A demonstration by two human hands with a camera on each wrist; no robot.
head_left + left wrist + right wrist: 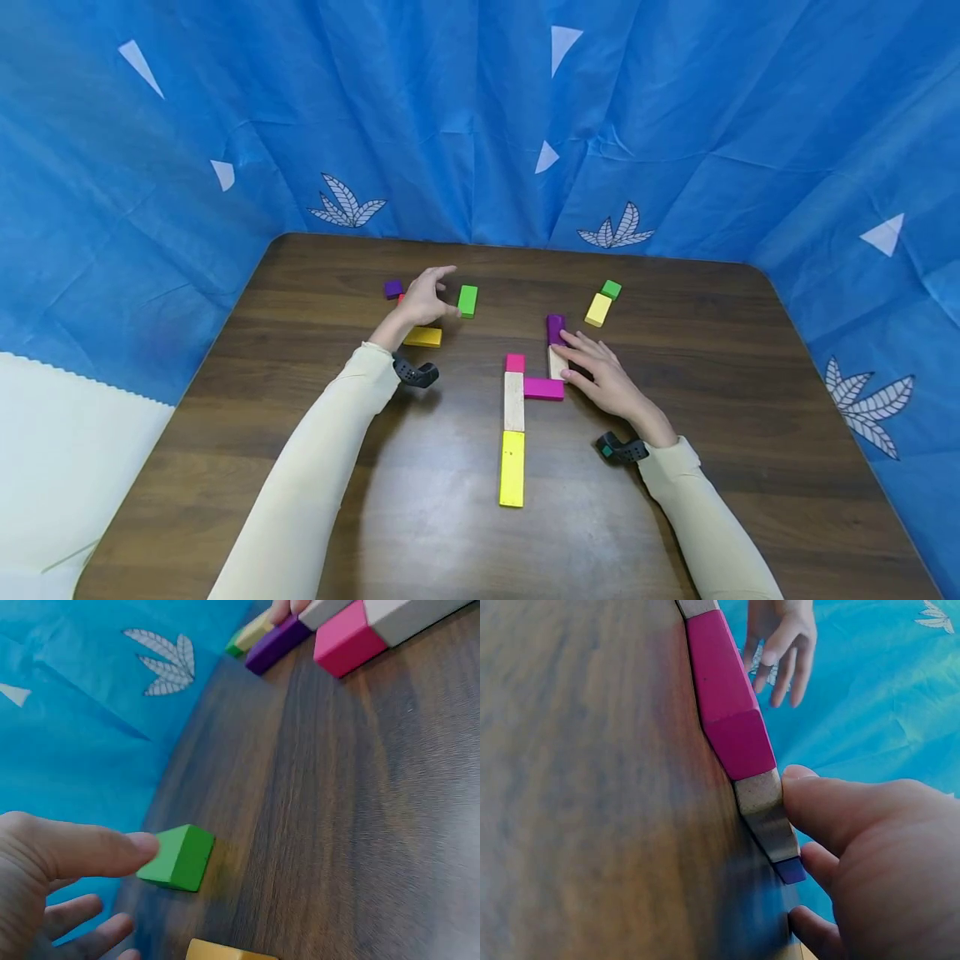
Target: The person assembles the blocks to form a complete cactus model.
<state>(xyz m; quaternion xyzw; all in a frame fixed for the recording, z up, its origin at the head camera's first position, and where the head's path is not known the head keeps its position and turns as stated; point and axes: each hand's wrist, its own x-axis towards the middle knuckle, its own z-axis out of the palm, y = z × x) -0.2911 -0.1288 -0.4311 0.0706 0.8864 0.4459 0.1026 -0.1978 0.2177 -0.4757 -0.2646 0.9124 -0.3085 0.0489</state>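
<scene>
My left hand (422, 302) is stretched over the far left of the table, fingers spread and holding nothing. Its thumb lies close to a green block (467, 301); whether they touch I cannot tell. In the left wrist view the thumb overlaps that green block (181, 859). My right hand (603, 375) rests its extended fingers and thumb against a white block (557, 364), which stands end to end with a purple block (556, 327). A magenta block (543, 389) joins this pair to a column of a pink block (515, 363), a white block (513, 402) and a yellow block (512, 468).
A pale yellow block (597, 309) and a small green block (611, 289) lie beyond the right hand. Around the left wrist are a small purple block (393, 289), an orange-yellow block (423, 337) and a partly hidden red one. Blue curtain (480, 125) borders the table.
</scene>
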